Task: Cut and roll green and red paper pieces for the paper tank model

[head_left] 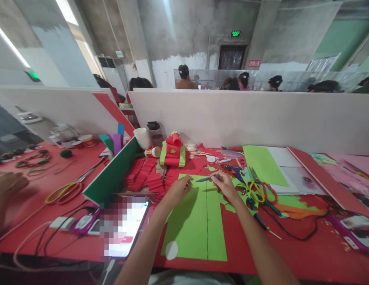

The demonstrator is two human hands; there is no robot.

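Note:
My right hand (pixel 224 183) pinches a dark blue pen (pixel 204 179), its tip pointing left. Close to that tip is my left hand (pixel 182 189), fingers curled in above the paper; whether something small sits in them I cannot make out. Beneath both hands a bright green sheet of paper (pixel 187 233) lies flat, with a dark line running down its length right of the middle. A white disc (pixel 171 250) rests at its lower left corner. Beyond the sheet stands a red and green paper model (pixel 173 150) with a yellow star.
Green paper scraps and yellow-and-red-handled scissors (pixel 258 190) lie to the right. Folded red paper strips (pixel 142 174) and a lit phone (pixel 126 227) are on the left. A dark green board (pixel 113 170) and white partition (pixel 232 118) bound the space. Another person's hand (pixel 8 188) shows far left.

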